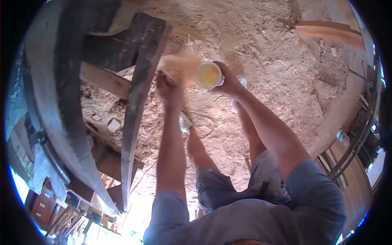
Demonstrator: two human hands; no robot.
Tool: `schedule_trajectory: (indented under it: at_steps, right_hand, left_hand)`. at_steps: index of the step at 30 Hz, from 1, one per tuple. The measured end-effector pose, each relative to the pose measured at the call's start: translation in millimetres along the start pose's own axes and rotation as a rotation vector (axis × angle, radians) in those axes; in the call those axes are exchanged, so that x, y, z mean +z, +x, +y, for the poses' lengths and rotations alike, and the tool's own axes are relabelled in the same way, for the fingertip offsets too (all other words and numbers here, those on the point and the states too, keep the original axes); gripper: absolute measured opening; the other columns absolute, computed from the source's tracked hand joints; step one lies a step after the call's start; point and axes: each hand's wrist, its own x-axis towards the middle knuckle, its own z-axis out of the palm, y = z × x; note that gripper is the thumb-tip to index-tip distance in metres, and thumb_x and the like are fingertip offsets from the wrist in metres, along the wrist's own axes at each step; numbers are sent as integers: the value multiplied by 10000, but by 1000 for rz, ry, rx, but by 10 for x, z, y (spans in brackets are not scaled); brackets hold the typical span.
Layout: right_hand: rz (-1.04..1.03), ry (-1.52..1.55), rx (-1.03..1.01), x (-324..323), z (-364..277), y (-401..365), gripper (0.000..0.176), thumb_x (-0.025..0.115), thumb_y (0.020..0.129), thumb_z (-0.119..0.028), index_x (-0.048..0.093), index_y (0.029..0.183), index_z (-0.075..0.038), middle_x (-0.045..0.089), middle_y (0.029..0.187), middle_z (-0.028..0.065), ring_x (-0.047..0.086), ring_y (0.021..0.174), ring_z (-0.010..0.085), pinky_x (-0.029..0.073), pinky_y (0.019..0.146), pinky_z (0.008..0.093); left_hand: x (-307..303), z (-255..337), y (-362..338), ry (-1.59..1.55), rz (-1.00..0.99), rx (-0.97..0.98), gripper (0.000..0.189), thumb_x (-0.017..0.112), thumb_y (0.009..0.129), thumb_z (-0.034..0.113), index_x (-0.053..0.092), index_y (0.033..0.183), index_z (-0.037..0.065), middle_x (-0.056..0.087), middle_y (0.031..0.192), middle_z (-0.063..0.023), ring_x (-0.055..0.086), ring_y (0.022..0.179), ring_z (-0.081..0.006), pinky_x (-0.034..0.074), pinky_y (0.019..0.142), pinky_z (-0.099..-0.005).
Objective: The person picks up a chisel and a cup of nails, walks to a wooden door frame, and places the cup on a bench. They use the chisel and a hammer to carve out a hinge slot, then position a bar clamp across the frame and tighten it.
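**Cup in one hand, brown puff at the other**

The right hand (229,85) holds a white cup (208,75). Its fingers are wrapped tight round the side of the cup. The open top faces the camera, and the inside looks yellow. The cup sticks out to the left of the fingers, toward the other hand.

The left hand (169,87) is just left of the cup, near it but not touching. This hand is blurry, so I cannot tell if its fingers are open or closed. A soft brown puff (181,65) sits right at the far side of those fingers; it may be sawdust.

A long dark plank (136,106) runs just left of the left hand. The floor (265,45) under both hands is covered in sawdust. A white shoe (184,122) stands on it, near the left arm
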Motion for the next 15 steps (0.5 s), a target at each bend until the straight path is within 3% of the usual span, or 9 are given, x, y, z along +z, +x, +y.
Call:
schedule_trajectory:
  at_steps: [2,4,5,7,8,10,11,14,15]
  right_hand:
    - [2,2,-6,65,-36,18,968,850,529,-64,404,1387,-47,543,1288,95,490,1238,233,384,1056,380]
    - [-37,-43,-46,75,-103,22,948,846,546,-63,404,1385,-82,527,1314,111,493,1250,248,404,1057,364]
    - [-38,-40,-47,63,-117,-4,948,846,546,-63,404,1385,-82,527,1314,111,493,1250,248,404,1057,364]
    - [-101,377,-69,4,-126,-53,962,870,552,-90,401,1391,-82,515,1331,109,487,1251,248,397,1073,380]
    - [-94,383,-74,-47,-161,-31,962,870,552,-90,401,1391,-82,515,1331,109,487,1251,248,397,1073,380]
    - [-244,126,-160,-151,-215,8,993,910,557,-158,389,1398,-68,497,1348,135,512,1221,247,414,1065,394]
    - [-240,135,-159,-181,-302,-33,993,910,557,-158,389,1398,-68,497,1348,135,512,1221,247,414,1065,394]
    - [-298,380,-72,-215,-469,-108,827,855,694,-217,409,1371,-49,530,1289,145,554,1163,236,485,996,373]
    - [-269,691,-32,-204,-443,-84,697,779,778,-246,427,1344,-45,547,1244,139,580,1114,226,518,939,357]
  left_hand:
    - [168,77,-190,22,9,33,475,767,795,237,563,1151,-1,632,1096,-178,629,999,-345,519,844,-398]
    - [222,14,-161,42,-258,285,547,798,767,327,579,1177,38,631,1114,-139,576,1098,-281,429,979,-410]
    - [163,171,-177,45,-259,285,547,798,767,327,579,1177,38,631,1114,-139,576,1098,-281,429,979,-410]
    - [17,592,-176,347,-210,450,603,820,717,389,587,1164,59,635,1132,-118,564,1130,-281,361,1046,-452]
    - [-34,714,-152,448,-192,509,621,827,700,410,589,1160,66,636,1138,-111,561,1141,-280,339,1068,-466]
    - [-174,743,-87,414,-653,444,678,834,666,444,590,1192,93,613,1210,-98,537,1190,-277,217,1135,-499]
    - [-158,774,-99,420,-715,498,680,828,667,438,593,1205,94,610,1231,-113,525,1224,-262,157,1162,-500]
    - [-29,746,-48,501,-761,697,641,823,662,424,625,1169,85,602,1260,-107,520,1242,-238,140,1171,-494]
    - [28,757,-39,441,-761,705,628,803,682,415,622,1184,84,600,1271,-117,510,1259,-246,121,1182,-499]
